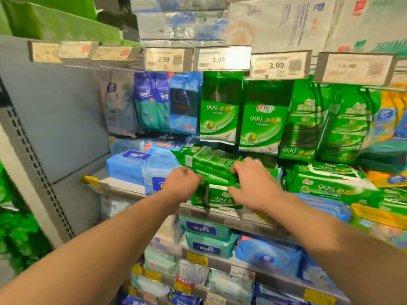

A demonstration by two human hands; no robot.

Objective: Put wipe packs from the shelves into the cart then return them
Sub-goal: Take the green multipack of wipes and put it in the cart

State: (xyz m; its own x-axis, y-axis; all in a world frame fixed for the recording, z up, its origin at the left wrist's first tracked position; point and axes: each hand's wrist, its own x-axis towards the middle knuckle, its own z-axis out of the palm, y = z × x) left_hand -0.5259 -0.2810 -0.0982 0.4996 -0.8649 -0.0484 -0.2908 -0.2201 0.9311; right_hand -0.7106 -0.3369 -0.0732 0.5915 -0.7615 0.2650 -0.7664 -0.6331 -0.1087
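Both hands — left hand (184,182), right hand (253,183) — pinching a green wipe pack (217,198) at the shelf (123,190); no cart visible, so taking or returning — can't tell.

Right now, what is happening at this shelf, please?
A person stands at a store shelf full of wipe packs. Both hands are on a green wipe pack lying at the front of the shelf: the left hand grips its left end, and the right hand holds its right side. The picture does not show whether the pack is being taken or put back. No cart is in view.
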